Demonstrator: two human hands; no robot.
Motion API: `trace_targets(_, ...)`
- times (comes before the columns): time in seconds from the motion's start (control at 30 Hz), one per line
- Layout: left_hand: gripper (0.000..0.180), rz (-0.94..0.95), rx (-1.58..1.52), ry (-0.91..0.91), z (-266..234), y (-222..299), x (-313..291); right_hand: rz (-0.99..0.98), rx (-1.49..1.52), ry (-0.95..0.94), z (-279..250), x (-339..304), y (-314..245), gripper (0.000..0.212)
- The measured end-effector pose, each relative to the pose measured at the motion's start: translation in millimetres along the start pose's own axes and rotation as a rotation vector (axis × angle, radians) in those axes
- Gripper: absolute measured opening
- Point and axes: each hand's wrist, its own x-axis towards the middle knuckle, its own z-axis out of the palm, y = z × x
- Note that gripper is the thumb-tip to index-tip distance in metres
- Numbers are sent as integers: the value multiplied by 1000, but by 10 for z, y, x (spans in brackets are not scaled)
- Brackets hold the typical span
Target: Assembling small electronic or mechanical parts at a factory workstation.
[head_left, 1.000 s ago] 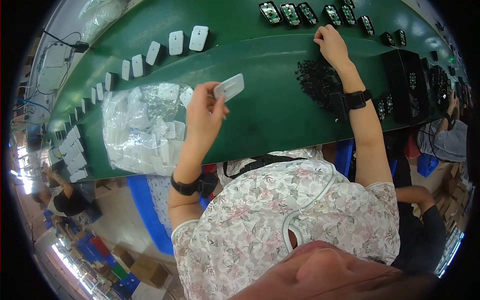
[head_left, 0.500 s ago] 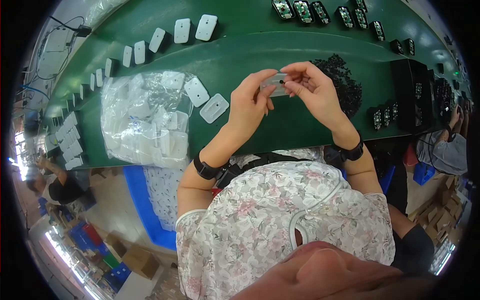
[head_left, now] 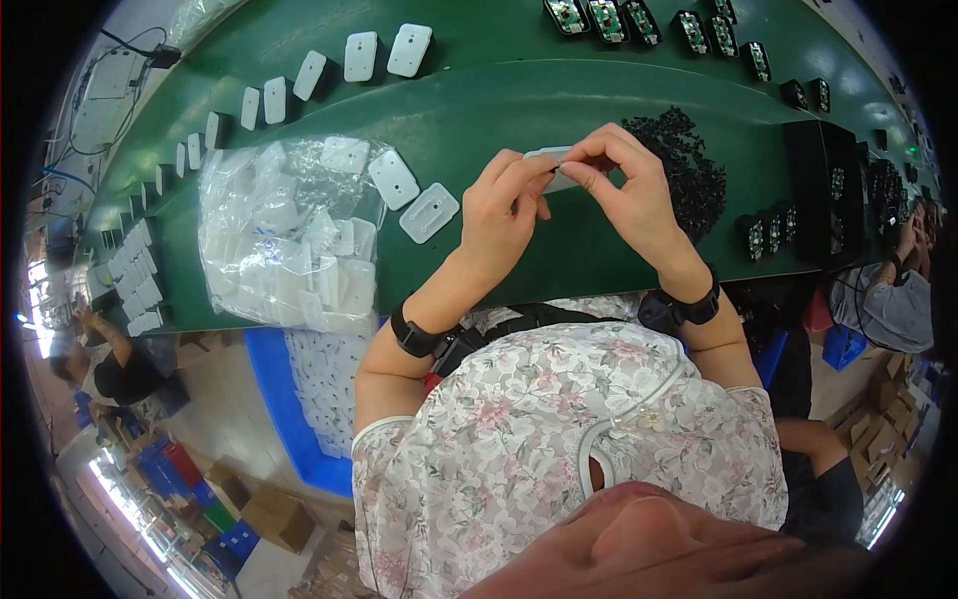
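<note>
Above the green table, my left hand [head_left: 499, 208] grips a white plastic cover [head_left: 545, 153], which is tilted and mostly hidden behind my fingers. At the cover's near edge, the thumb and forefinger of my right hand [head_left: 631, 192] pinch a small black part [head_left: 556, 169]. The two hands' fingertips nearly meet there. To the right of my right hand lies a pile of small black parts [head_left: 684, 170]. Left of my left hand, a loose white cover [head_left: 430, 213] shows its recessed inner side, and another white cover [head_left: 394, 180] lies beside it.
A clear plastic bag [head_left: 289, 240] of white covers lies at left on the green table [head_left: 479, 100]. White housings [head_left: 361, 57] stand in a curved row beyond it. Black housings with circuit boards [head_left: 607, 20] stand at the far right, near a black box [head_left: 820, 190]. A blue bin [head_left: 274, 389] sits below.
The cover has tipped, so its face no longer shows and mainly its edge is visible. My right thumb and forefinger have closed together at the black part, moving slightly left.
</note>
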Motion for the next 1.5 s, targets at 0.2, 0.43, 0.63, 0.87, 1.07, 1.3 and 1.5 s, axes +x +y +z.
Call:
trace_targets(0.2,21,-419,-548,137,84,47,37,37,34,58,45,11,20,5)
trace_targets(0.43,9,-518,-582,3,42,-29,8,-40,-123,54,88,40,51,11)
trace_targets(0.63,5,-181,-312,44,49,-18,-21,211,208,-19,112,47,201,11)
trace_targets(0.87,5,-297,-441,73,22,-21,-39,103,16,202,101,-42,147,19)
trace_targets(1.07,6,-303,-442,-14,17,-10,-55,101,25,-75,36,11,170,22)
trace_targets(1.3,11,-444,-535,-12,-54,9,50,322,281,-189,-30,151,281,20)
trace_targets(1.5,11,-530,-259,115,-274,-360,269,65,42,-80,-86,699,519,32)
